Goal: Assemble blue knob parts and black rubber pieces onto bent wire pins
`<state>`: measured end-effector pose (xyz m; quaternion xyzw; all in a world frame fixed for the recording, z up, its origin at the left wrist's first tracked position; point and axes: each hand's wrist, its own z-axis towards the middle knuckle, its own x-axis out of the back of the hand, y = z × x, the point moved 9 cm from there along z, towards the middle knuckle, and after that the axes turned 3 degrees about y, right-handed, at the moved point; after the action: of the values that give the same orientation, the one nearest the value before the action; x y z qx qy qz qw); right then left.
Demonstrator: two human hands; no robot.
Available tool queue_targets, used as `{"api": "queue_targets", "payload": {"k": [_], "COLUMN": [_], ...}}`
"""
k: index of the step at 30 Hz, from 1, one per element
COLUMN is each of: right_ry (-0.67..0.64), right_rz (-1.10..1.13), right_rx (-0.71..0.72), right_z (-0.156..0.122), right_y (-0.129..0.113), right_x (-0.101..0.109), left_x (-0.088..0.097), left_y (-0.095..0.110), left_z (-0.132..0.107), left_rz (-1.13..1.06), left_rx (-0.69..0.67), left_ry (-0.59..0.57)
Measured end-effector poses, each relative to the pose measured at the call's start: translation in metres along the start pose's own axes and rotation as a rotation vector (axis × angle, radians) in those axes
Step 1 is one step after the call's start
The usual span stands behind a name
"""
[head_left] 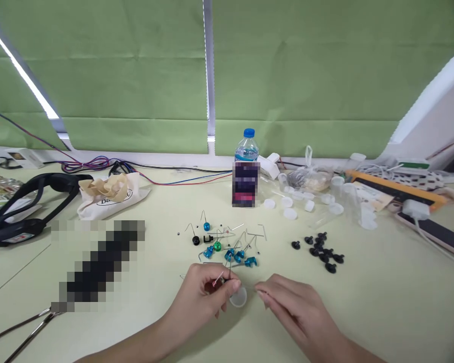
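Observation:
My left hand (208, 292) is closed in a pinch on a small red metal part with a thin wire. Most of that part is hidden by the fingers. Beside the fingertips a round white cap (238, 297) shows on the table. A little to the right, my right hand (293, 305) has thumb and forefinger pressed together; anything between them is too small to name. Just beyond my left hand lie several blue metal parts (239, 256) with thin rods, a green one (217, 246), and a black one (195, 240). Bent hex keys (264, 232) lie near them.
Black disc-shaped pieces with stems (324, 256) are grouped at right. Behind them are clear plastic tubes (336, 189) and white caps (290, 214). A water bottle (246, 148) stands behind a blurred phone (244, 184). A cloth pouch (113, 196) and a black headset (34, 201) lie left.

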<state>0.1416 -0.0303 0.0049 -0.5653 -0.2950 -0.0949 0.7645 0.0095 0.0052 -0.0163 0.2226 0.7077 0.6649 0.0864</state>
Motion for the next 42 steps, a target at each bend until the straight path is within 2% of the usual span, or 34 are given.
{"api": "queue_targets", "payload": {"k": [2, 4, 6, 10, 16, 19, 22, 24, 27, 30, 32, 37, 42], "right_ry": [0.063, 0.124, 0.149, 0.09, 0.13, 0.173, 0.225, 0.214, 0.164, 0.14, 0.127, 0.096, 0.084], "right_rz": [-0.196, -0.319, -0.439, -0.725, -0.859, -0.834, -0.69, -0.591, -0.557, -0.549, -0.527, -0.46, -0.444], "right_rx": [0.18, 0.245, 0.256, 0.285, 0.259, 0.304, 0.428, 0.466, 0.507, 0.497, 0.442, 0.354, 0.322], "right_z": [0.001, 0.003, 0.007, 0.012, 0.014, 0.01, -0.001, -0.008, -0.013, -0.013, -0.009, -0.005, -0.005], "right_y": [-0.011, -0.009, -0.001, 0.016, 0.029, 0.014, -0.016, -0.03, -0.038, -0.032, -0.022, -0.005, 0.001], "right_x": [0.012, 0.022, 0.025, 0.013, 0.01, 0.011, 0.007, 0.001, -0.013, -0.018, -0.017, -0.016, -0.017], "left_x": [0.004, 0.009, 0.013, 0.014, 0.002, -0.004, -0.013, -0.02, -0.017, -0.006, -0.004, -0.008, -0.011], "left_y": [-0.003, -0.002, 0.001, 0.004, -0.003, -0.005, -0.008, -0.009, -0.001, 0.013, 0.014, 0.011, 0.01], "left_z": [0.003, 0.006, 0.008, 0.01, 0.01, 0.009, 0.004, -0.001, -0.003, -0.001, 0.002, 0.003, 0.002], "left_rz": [-0.038, -0.074, -0.11, -0.181, -0.182, -0.197, -0.227, -0.232, -0.047, 0.285, 0.408, 0.502, 0.482], "left_rx": [0.02, 0.022, 0.015, -0.003, -0.02, -0.013, 0.051, 0.095, 0.02, -0.152, -0.191, -0.21, -0.237], "left_ry": [0.028, 0.054, 0.062, 0.037, -0.045, -0.088, -0.151, -0.209, -0.195, -0.104, -0.095, -0.1, -0.103]}}
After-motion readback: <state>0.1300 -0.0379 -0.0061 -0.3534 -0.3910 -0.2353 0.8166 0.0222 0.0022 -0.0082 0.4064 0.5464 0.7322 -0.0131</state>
